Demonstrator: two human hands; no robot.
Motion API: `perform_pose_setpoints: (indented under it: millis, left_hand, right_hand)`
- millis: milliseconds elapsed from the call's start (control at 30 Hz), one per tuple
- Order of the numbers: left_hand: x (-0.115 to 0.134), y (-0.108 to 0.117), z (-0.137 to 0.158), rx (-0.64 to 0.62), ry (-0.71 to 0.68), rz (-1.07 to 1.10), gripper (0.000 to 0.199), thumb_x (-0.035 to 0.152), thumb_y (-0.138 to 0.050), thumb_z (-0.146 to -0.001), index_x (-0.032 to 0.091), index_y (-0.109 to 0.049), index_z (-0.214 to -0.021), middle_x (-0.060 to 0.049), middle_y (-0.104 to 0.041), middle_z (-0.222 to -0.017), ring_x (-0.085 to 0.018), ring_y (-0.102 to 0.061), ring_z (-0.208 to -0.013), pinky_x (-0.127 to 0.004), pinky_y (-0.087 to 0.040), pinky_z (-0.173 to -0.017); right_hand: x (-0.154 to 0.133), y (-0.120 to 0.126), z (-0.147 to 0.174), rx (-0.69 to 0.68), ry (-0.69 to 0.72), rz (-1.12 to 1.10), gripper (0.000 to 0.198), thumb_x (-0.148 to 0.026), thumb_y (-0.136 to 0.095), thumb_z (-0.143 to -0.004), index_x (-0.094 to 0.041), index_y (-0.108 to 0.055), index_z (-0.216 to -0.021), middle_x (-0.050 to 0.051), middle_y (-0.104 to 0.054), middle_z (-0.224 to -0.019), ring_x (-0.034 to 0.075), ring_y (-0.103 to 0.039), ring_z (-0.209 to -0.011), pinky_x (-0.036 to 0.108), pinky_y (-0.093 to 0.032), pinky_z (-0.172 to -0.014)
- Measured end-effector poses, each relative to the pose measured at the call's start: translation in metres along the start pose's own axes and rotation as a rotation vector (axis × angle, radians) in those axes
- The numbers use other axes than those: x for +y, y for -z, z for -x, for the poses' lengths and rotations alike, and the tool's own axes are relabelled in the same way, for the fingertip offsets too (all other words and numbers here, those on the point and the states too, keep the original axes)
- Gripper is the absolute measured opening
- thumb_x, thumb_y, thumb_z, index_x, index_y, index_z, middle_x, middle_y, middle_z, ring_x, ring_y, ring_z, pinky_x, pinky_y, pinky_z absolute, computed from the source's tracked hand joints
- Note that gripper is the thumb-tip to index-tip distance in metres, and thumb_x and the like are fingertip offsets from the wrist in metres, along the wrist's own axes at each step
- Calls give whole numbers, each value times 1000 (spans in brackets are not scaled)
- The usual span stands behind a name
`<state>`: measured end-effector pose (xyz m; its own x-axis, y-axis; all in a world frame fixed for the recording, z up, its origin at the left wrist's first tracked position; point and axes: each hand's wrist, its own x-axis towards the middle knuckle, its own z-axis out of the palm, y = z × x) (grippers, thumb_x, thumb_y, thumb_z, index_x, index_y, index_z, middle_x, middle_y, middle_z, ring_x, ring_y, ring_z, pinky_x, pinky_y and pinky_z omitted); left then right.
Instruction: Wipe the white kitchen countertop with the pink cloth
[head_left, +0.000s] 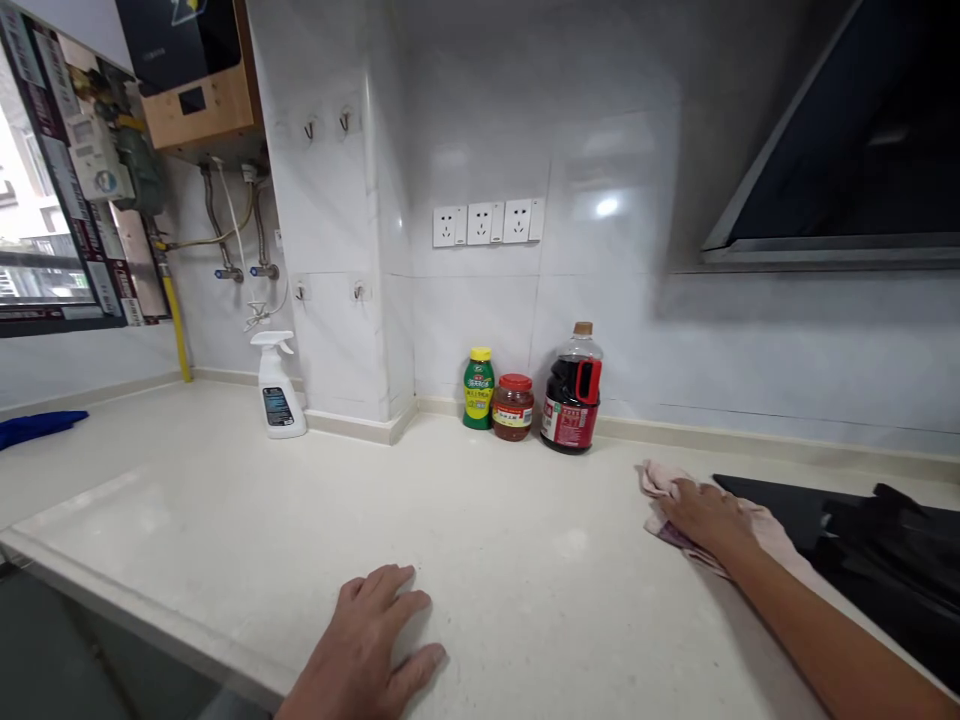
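Observation:
On the pale countertop, a light pink cloth lies bunched beside the stove. My right hand presses down on it, fingers curled over the fabric, and part of the cloth shows a purple patch. My left hand rests near the counter's front edge with its fingers apart and nothing in it. Against the back wall stand a green bottle with a yellow cap, a red-lidded jar and a large bottle of dark liquid with a red handle.
A black gas stove borders the counter on the right, below a dark range hood. At the left, a white spray bottle stands by the wall pillar. A blue cloth lies at the far left.

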<state>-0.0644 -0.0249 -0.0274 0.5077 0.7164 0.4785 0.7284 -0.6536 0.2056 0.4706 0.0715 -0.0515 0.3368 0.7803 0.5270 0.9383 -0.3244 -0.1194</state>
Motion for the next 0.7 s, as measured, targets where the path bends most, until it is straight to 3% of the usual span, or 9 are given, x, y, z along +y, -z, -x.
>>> perform_pose_setpoints:
  millis: [100, 233, 333, 433, 567, 700]
  left_hand:
    - [4, 4, -1, -12, 4, 13, 29, 41, -68, -87, 30, -68, -113, -10, -64, -132, -32, -58, -121, -51, -48, -100]
    - [7, 7, 0, -28, 16, 19, 29, 39, -65, -89, 27, -66, -116, -11, -64, -132, -31, -57, -121, -50, -49, -99]
    - [4, 3, 4, -16, 58, 33, 38, 42, -62, -92, 25, -62, -126, -11, -60, -137, -31, -54, -127, -50, -48, -103]
    - [-2, -2, 7, 40, 111, 27, 46, 46, -55, -95, 26, -57, -136, -13, -47, -152, -32, -42, -140, -52, -43, -110]
    - [-9, -8, 6, 98, 134, -15, 52, 52, -50, -97, 30, -51, -144, -11, -34, -161, -35, -32, -146, -57, -38, -113]
    - [-12, -8, 4, 79, 131, -20, 55, 57, -45, -97, 32, -50, -146, -11, -39, -158, -34, -36, -144, -57, -39, -111]
  right_hand:
    - [-57, -8, -11, -102, 40, 6, 38, -28, -44, -95, -9, -60, -124, 26, -58, -118, 43, -52, -115, 59, -37, -96]
    - [-156, -7, -6, -223, 217, -71, 40, -23, -48, -96, -14, -55, -134, 18, -55, -130, 33, -48, -123, 45, -33, -105]
    - [-227, 5, 15, -278, 347, -133, 44, -24, -49, -98, -17, -50, -141, 16, -45, -143, 31, -39, -132, 45, -28, -110]
    - [-276, 26, 51, -326, 484, -191, 47, -24, -51, -98, -21, -48, -145, 15, -37, -151, 32, -32, -138, 47, -25, -114]
    - [-299, 63, 109, -373, 661, -260, 49, -27, -52, -99, -33, -46, -147, 11, -32, -155, 35, -25, -143, 51, -26, -115]
    - [-277, 101, 161, -391, 785, -331, 53, -22, -56, -96, -36, -47, -145, 9, -29, -157, 30, -23, -145, 49, -22, -119]
